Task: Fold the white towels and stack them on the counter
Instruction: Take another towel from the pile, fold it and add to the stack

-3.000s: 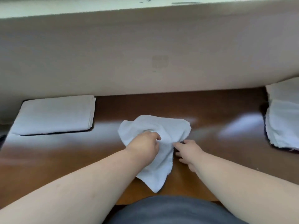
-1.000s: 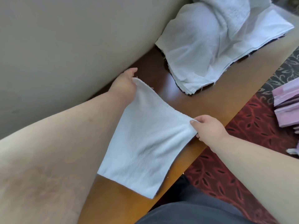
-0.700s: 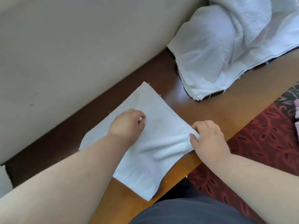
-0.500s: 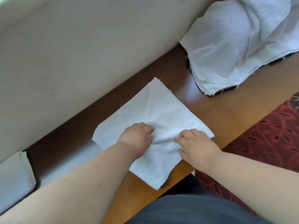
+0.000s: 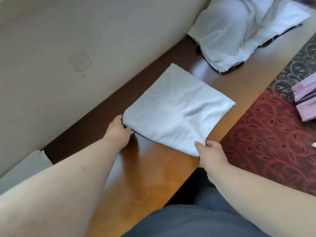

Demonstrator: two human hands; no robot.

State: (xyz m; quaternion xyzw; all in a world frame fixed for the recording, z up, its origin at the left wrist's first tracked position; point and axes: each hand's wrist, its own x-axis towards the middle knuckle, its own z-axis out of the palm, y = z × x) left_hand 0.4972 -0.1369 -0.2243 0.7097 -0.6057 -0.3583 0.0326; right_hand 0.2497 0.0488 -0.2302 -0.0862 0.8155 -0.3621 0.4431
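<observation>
**Towel folded in half, both hands at the folded edge**

Half a second ago the white terry-cloth towel [image 5: 177,110] lay spread in a single layer with both hands pressing near its middle; it now lies doubled over, and the hands have drawn apart to the two near corners. The left hand [image 5: 118,130] sits at the towel's left near corner, fingers curled in against the fold, with the thumb lying along the edge of the cloth. The right hand [image 5: 209,151] pinches the right near corner between thumb and fingers.

The folded towel lies flat on the glossy brown wooden counter [image 5: 148,171], one far corner close to the beige wall [image 5: 71,48] and its right corner near the counter's front edge. Well apart from it, at the far right end of the counter, lies a loose heap of unfolded white towels [image 5: 239,29]. At the left edge of the view, a pale folded towel stack [image 5: 25,166] lies on the counter against the wall.

Beyond the counter's edge is a red patterned carpet [image 5: 266,134], with pink folded cloths [image 5: 306,98] on it at the far right. Dark grey clothing [image 5: 196,221] fills the bottom of the view.
</observation>
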